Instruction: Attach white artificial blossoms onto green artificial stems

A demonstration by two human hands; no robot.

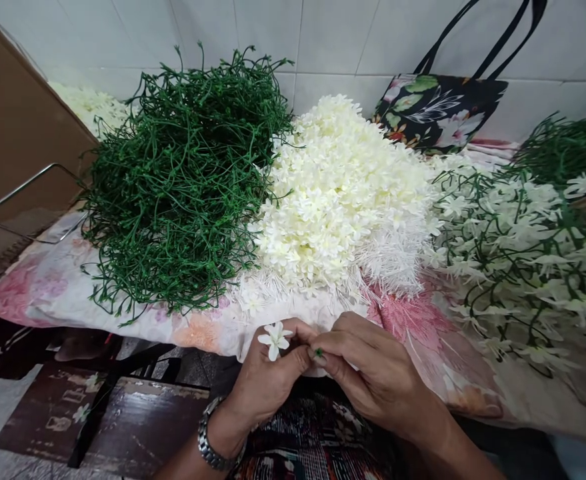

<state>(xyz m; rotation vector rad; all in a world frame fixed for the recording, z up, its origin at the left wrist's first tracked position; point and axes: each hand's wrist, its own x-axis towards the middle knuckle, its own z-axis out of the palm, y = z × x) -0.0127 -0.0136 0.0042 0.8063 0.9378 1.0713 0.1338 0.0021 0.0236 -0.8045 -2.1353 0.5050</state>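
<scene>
My left hand [267, 380], with a metal watch on its wrist, pinches a small white artificial flower [275, 339] at the table's near edge. My right hand [373, 370] meets it fingertip to fingertip and pinches a tiny green stem piece [318, 352]. Both hands are closed. Behind them lie a heap of green plastic stems [183, 180] on the left, a heap of loose white flowers [343, 193] in the middle, and assembled stems with white flowers [523, 253] on the right.
A floral pink cloth [47, 287] covers the table. A black floral tote bag [437, 110] leans on the tiled wall at the back. A brown board [17, 127] and a metal wire frame [23, 200] stand at the left. A dark stool [97, 413] sits below.
</scene>
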